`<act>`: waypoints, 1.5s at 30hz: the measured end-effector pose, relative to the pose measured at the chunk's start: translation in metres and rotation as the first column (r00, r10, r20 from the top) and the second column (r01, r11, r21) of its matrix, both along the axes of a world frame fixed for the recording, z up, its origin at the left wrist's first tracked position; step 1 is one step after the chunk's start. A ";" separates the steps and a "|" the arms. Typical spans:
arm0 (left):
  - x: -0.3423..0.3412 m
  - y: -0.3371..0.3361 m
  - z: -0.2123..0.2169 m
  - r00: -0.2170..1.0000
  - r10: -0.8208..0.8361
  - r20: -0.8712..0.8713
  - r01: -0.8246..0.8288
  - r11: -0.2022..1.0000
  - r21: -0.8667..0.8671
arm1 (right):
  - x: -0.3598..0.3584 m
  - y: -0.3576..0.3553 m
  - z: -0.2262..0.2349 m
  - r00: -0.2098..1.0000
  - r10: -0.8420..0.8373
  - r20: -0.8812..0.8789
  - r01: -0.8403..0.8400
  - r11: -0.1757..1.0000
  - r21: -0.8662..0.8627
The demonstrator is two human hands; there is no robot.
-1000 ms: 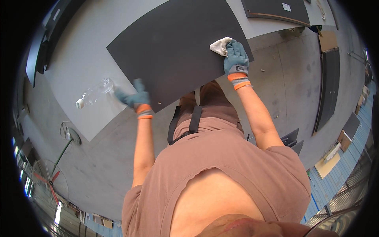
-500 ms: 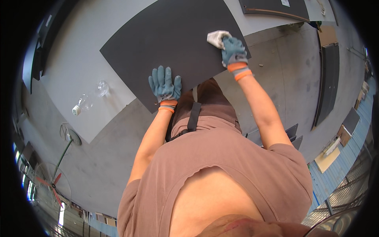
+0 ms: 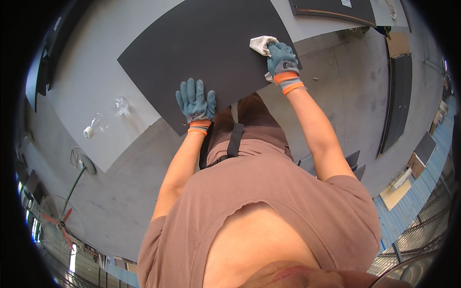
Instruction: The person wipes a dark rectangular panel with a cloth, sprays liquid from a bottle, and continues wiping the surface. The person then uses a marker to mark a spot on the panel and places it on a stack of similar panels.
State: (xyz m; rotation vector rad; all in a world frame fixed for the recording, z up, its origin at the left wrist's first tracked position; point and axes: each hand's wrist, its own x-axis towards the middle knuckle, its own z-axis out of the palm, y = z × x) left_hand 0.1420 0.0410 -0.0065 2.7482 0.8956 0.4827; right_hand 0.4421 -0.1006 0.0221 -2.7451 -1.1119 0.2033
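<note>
A large dark grey panel (image 3: 206,48) lies flat on a light grey table top (image 3: 81,81), its near edge close to my body. My left hand (image 3: 196,102), in a blue-grey glove with an orange cuff, rests flat on the panel near its near left corner, fingers spread. In the same kind of glove, my right hand (image 3: 282,60) is closed on a white cloth (image 3: 262,45) against the panel's right part. Most of the cloth bunches out beyond the fingers, and a bit shows below the palm.
On the table left of the panel lies a clear plastic bottle (image 3: 97,126) with a white cap. Another dark panel (image 3: 333,10) lies at the far right. Long dark boards (image 3: 398,103) stand farther right. A fan (image 3: 62,223) with red blades stands at the lower left.
My right hand and the cloth have shifted very slightly to the left, and more cloth shows below the palm. My left hand stays flat on the panel. The whole view has drifted a little.
</note>
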 end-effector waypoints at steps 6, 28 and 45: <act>0.004 0.002 -0.002 0.999 -0.031 0.011 0.031 1.000 0.003 | 0.051 0.024 -0.007 0.997 -0.036 0.073 0.032 0.998 0.062; 0.005 0.000 0.002 1.000 -0.015 0.002 0.015 1.000 -0.004 | 0.066 0.000 -0.012 0.978 -0.193 0.074 0.198 0.978 -0.069; 0.005 0.002 0.000 1.000 0.002 0.017 -0.002 1.000 0.002 | 0.090 0.027 0.008 0.741 -0.591 -0.318 0.511 0.804 -0.303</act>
